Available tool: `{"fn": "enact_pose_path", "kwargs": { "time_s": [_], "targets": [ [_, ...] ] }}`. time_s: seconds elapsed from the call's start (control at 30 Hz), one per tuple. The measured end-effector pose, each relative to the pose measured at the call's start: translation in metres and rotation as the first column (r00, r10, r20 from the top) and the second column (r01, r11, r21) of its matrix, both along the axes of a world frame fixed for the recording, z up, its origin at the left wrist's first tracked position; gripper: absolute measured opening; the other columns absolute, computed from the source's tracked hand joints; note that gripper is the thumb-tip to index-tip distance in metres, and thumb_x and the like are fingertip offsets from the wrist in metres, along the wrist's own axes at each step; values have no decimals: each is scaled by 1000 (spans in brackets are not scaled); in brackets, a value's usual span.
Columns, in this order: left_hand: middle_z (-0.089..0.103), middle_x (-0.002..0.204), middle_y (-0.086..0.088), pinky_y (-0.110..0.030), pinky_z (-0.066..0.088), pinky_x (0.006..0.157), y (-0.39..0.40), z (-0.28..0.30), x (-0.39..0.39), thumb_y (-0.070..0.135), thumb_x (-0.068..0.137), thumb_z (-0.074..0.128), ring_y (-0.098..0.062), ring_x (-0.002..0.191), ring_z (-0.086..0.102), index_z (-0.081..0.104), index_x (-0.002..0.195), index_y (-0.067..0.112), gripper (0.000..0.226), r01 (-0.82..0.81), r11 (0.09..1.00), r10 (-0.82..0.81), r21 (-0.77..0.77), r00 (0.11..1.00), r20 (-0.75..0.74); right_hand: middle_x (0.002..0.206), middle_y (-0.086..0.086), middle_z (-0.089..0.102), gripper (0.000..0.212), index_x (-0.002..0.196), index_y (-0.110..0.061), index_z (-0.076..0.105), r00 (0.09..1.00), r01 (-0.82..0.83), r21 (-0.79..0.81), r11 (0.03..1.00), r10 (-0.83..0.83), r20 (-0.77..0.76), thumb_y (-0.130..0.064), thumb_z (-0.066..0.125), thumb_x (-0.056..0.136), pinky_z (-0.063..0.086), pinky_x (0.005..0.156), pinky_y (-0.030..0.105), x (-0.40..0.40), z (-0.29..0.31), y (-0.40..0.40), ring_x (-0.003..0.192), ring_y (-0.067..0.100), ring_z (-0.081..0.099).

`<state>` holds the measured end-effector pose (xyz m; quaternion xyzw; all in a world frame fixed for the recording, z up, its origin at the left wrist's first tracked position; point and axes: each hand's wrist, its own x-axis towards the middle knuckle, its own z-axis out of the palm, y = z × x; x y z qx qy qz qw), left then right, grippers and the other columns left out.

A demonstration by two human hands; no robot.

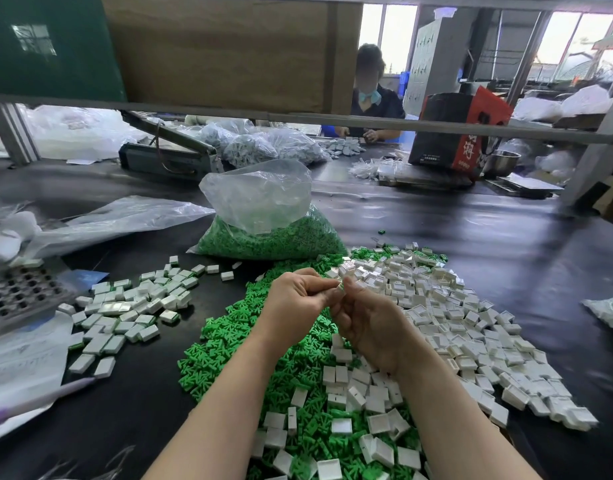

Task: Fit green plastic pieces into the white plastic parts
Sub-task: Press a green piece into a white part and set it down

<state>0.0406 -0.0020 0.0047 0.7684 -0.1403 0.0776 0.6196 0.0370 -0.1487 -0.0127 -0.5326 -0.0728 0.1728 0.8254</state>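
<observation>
My left hand [298, 297] and my right hand [367, 320] meet above the heap of green plastic pieces [235, 344]. Between their fingertips they pinch one small white plastic part [340, 288]. Whether a green piece sits inside it is hidden by my fingers. Loose white parts [471, 327] lie spread to the right and mix with the green ones near the front. A group of white parts showing green edges [125, 313] lies to the left.
A clear bag of green pieces [263, 233] stands behind the heap. A perforated metal tray [17, 296] and papers [21, 362] lie at the left. Another person [371, 95] works across the black table [471, 230], beyond a metal rail [298, 117].
</observation>
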Motion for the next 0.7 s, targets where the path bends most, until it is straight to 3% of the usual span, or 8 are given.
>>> {"fn": "enact_pose_path", "kwargs": {
  "time_s": [0.2, 0.37, 0.5, 0.6, 0.7],
  "targets": [
    [66, 82, -1, -18, 53, 73, 1, 3, 0, 4, 85, 73, -9, 76, 64, 77, 98, 2, 14, -2, 1000, 2, 12, 1000, 7, 68, -2, 54, 38, 77, -17, 65, 1000, 10, -39, 999, -10, 13, -49, 49, 91, 37, 50, 17, -2, 2, 3, 57, 8, 44],
    [76, 79, 2, -19, 56, 75, 0, 5, -2, 6, 86, 72, -8, 78, 71, 76, 85, 17, 12, 56, 997, -59, -45, 996, -60, 67, -1, 52, 40, 80, -15, 60, 1000, 10, -43, 999, -9, 26, -50, 45, 92, 35, 50, 19, 0, 2, 2, 56, 9, 43],
    [69, 65, 7, -10, 44, 57, -1, 4, -2, 7, 89, 65, 1, 58, 59, 74, 79, 15, 15, 64, 996, -71, -66, 991, -111, 71, -1, 54, 35, 81, -17, 63, 998, -7, -39, 999, 9, 63, -48, 49, 91, 36, 53, 18, 1, -1, 2, 60, 9, 44],
    [60, 54, 13, -7, 37, 48, -5, 5, -4, 2, 88, 60, 4, 45, 49, 68, 71, 16, 23, 38, 993, -54, -109, 988, -147, 71, -2, 51, 42, 94, -10, 61, 997, -4, -91, 996, 12, 82, -50, 50, 89, 32, 56, 21, 1, -2, 3, 61, 8, 41],
    [56, 47, 12, -8, 37, 45, -8, 6, -5, -1, 88, 55, 3, 41, 47, 63, 71, 10, 22, 28, 993, -47, -118, 986, -160, 68, -4, 47, 65, 115, 9, 52, 991, 25, -191, 981, 1, 133, -50, 49, 89, 26, 56, 26, 2, -2, 5, 59, 8, 37]
  ]
}}
